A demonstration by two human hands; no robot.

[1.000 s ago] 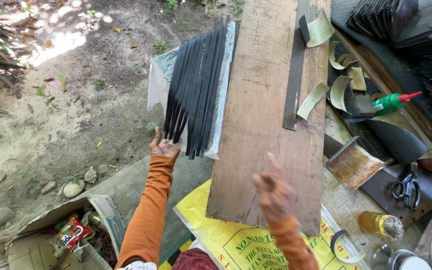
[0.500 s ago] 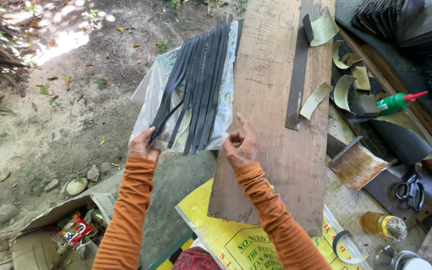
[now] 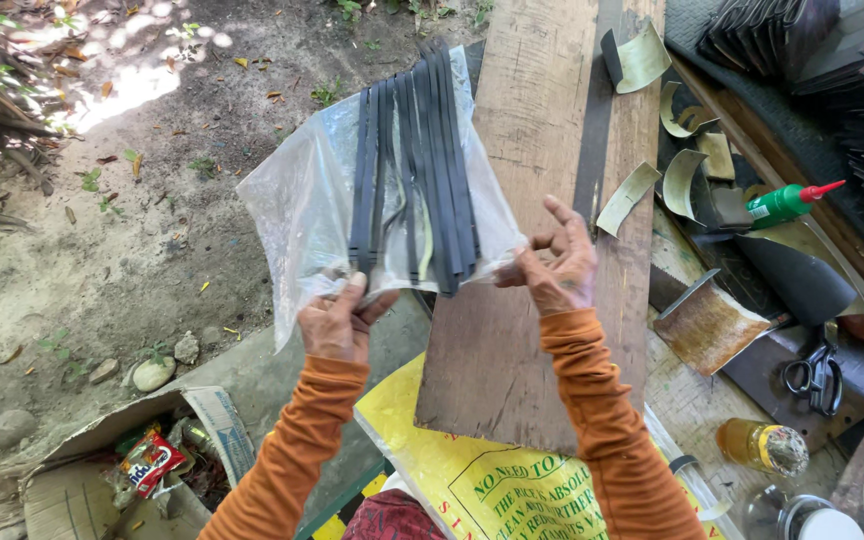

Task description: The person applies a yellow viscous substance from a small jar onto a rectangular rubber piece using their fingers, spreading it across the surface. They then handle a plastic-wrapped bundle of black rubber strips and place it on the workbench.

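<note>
I hold up a clear plastic bag [image 3: 302,200] with several long black strips [image 3: 422,170] on it. My left hand [image 3: 337,322] pinches the bag's near left edge and the ends of two strips. My right hand [image 3: 557,262] grips the bag's near right edge, fingers partly spread. The bag hangs lifted over the left side of a long wooden plank [image 3: 532,120]. Both arms wear orange sleeves.
One black strip [image 3: 594,130] lies along the plank. Curled yellowish offcuts [image 3: 642,60], a green glue bottle [image 3: 787,203], scissors [image 3: 817,372], a scraper blade [image 3: 707,322] and a jar [image 3: 762,445] sit right. A yellow sack [image 3: 492,480] lies below, a cardboard box [image 3: 82,470] of rubbish at bottom left.
Both hands came together onto the bag and lifted it with the strips off the plank's left edge. The bag now spreads wide between the hands.
</note>
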